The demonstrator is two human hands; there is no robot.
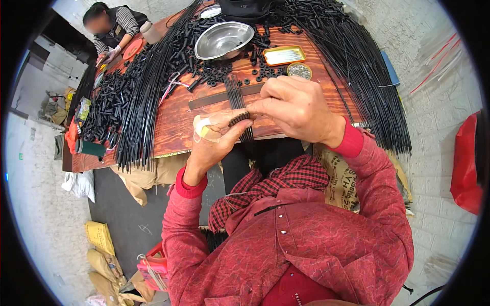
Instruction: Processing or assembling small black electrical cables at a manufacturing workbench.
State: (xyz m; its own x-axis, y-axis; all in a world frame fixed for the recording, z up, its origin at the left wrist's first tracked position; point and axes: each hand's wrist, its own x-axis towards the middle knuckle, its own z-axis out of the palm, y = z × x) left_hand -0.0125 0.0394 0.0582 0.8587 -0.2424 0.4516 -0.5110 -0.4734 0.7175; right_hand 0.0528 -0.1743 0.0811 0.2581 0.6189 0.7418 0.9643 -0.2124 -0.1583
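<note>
In front of my chest, my left hand (pixel 212 137) is closed round a small dark ribbed piece (pixel 239 120), pinched between thumb and fingers. Pale tape is wrapped round part of this hand. My right hand (pixel 296 109) comes in from the right, its thumb and forefinger pressed together right beside the ribbed piece. Whatever is between those fingertips is too small to make out. Just beyond and below my hands, several thin black rods (pixel 235 94) lie side by side across a dark bar (pixel 209 101) on the reddish wooden table (pixel 176 122).
Long bundles of black rods lie left (pixel 140 112) and right (pixel 357 66). A metal bowl (pixel 224 41), yellow tray (pixel 284 55) and round tin of small metal parts (pixel 299 71) stand beyond my hands. Scissors (pixel 173 84) lie left among black tubular parts. A person (pixel 120 25) works far left.
</note>
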